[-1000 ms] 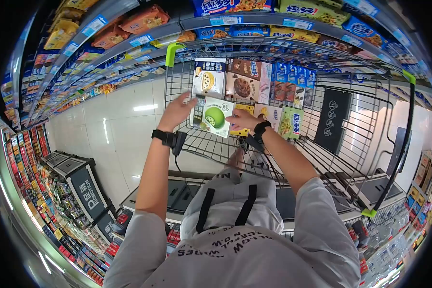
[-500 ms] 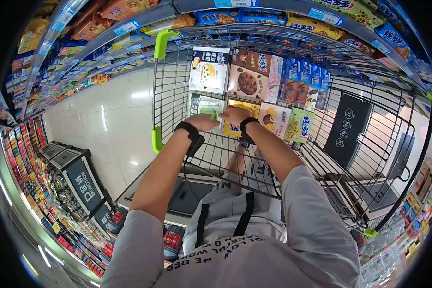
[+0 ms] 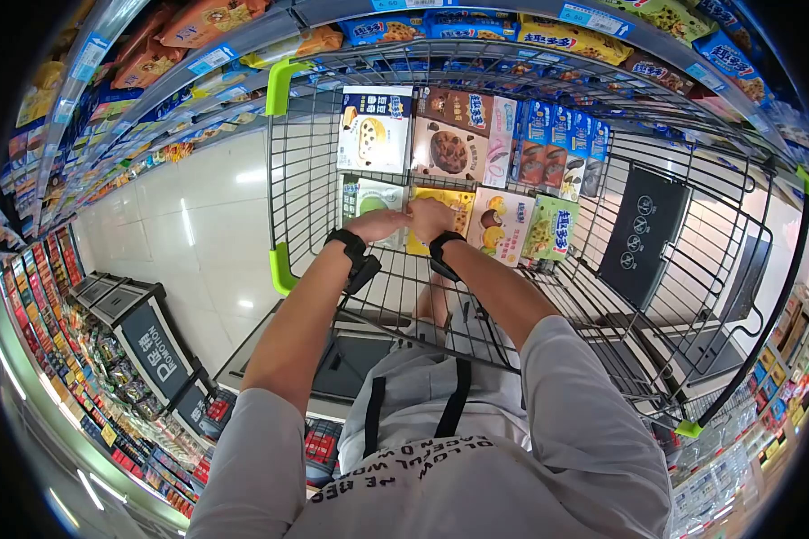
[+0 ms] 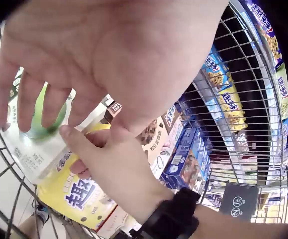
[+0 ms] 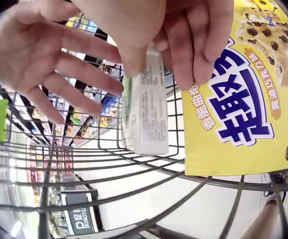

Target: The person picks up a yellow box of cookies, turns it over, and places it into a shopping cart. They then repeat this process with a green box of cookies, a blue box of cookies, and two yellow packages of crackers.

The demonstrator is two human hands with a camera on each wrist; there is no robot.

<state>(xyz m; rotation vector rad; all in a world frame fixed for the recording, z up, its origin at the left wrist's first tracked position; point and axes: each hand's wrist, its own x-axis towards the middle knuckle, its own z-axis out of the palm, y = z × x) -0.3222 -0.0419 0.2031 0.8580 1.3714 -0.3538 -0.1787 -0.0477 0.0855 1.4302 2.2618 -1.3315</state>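
My left hand [image 3: 377, 225] is over a white box with a green round picture [image 3: 382, 190] at the cart's front left corner. In the left wrist view its straight fingers spread across the box face. My right hand [image 3: 431, 218] meets it at the seam between this box and a yellow cookie box [image 3: 458, 207]. The right wrist view puts the right thumb at the white box [image 5: 149, 114], which stands on edge. The other right fingers extend down in front of the yellow box [image 5: 233, 154].
The shopping cart [image 3: 283, 207] has wire sides and green corners. Other cookie boxes sit in it: a white one [image 3: 375, 135], a brown one [image 3: 449, 148], several blue ones [image 3: 557, 135], a pink one [image 3: 501, 229] and a green one [image 3: 551, 227]. Snack shelves [image 3: 503, 54] run behind.
The white box with the green picture has gone down into the cart beside the yellow box. My left hand has moved right, from its left edge to over it, close to my right hand.
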